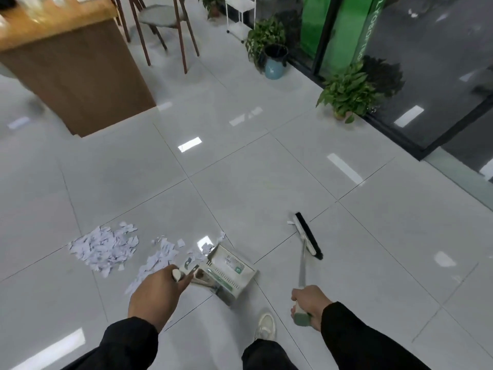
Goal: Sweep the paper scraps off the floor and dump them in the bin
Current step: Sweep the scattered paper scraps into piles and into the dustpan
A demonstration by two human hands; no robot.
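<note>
White paper scraps (102, 248) lie heaped on the grey floor tiles at lower left, with a thinner trail (160, 256) running toward the dustpan. My left hand (154, 295) grips the dustpan's handle; the white and green dustpan (229, 268) is on or just above the floor to the right of the trail. My right hand (309, 303) grips the top of the broom handle. The broom head (308, 236), with black bristles, rests on the floor to the right of the dustpan, apart from the scraps. No bin is in view.
A wooden counter (80, 84) stands at upper left with chairs (162, 25) behind it. Potted plants (272, 49) (349, 94) line a glass wall on the right, near a white trolley (238, 17). My white shoe (266, 325) is planted below the dustpan.
</note>
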